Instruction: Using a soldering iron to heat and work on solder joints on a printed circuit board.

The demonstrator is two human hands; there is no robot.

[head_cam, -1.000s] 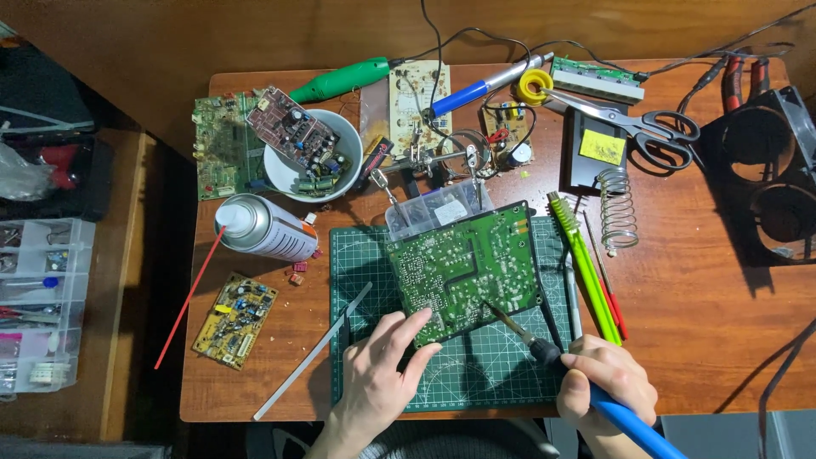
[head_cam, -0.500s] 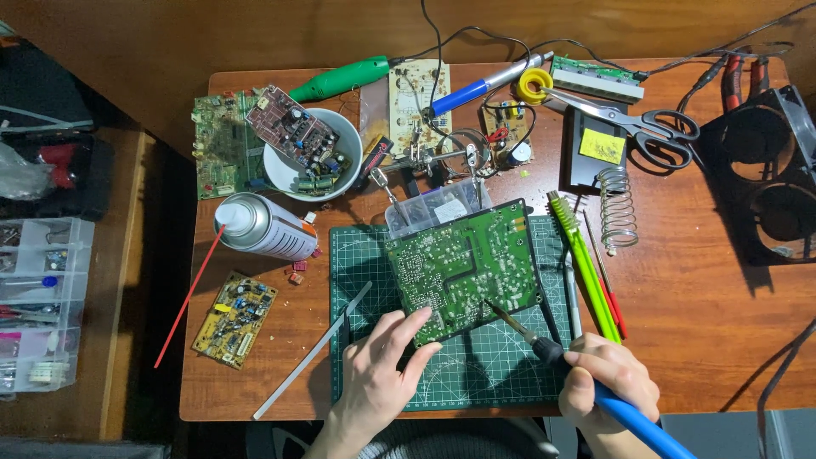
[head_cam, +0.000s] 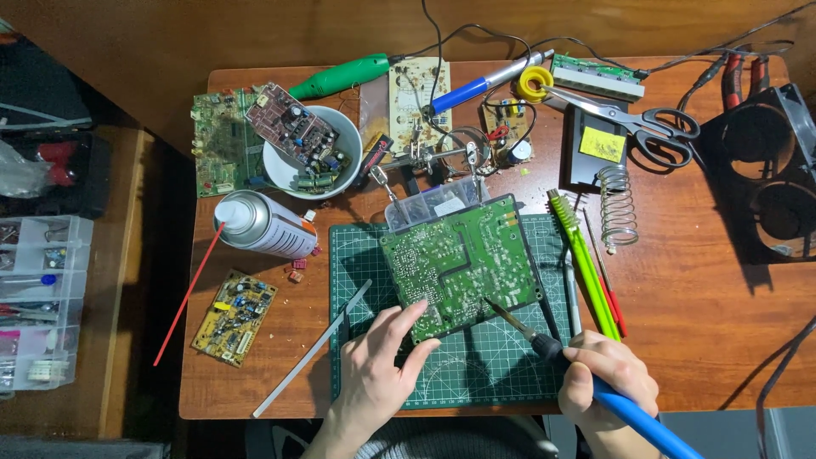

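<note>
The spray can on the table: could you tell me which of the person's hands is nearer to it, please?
Left. The left hand rests on the green circuit board's lower edge, below-right of the spray can; the right hand grips the soldering iron farther right.

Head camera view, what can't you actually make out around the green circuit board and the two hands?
- Green circuit board: its near corner lies under the left hand.
- Soldering iron: its blue handle is cut off by the bottom edge, beyond the right hand.
- Whether the tip touches a joint: too small.
- Clear box: mostly behind the board.
</note>
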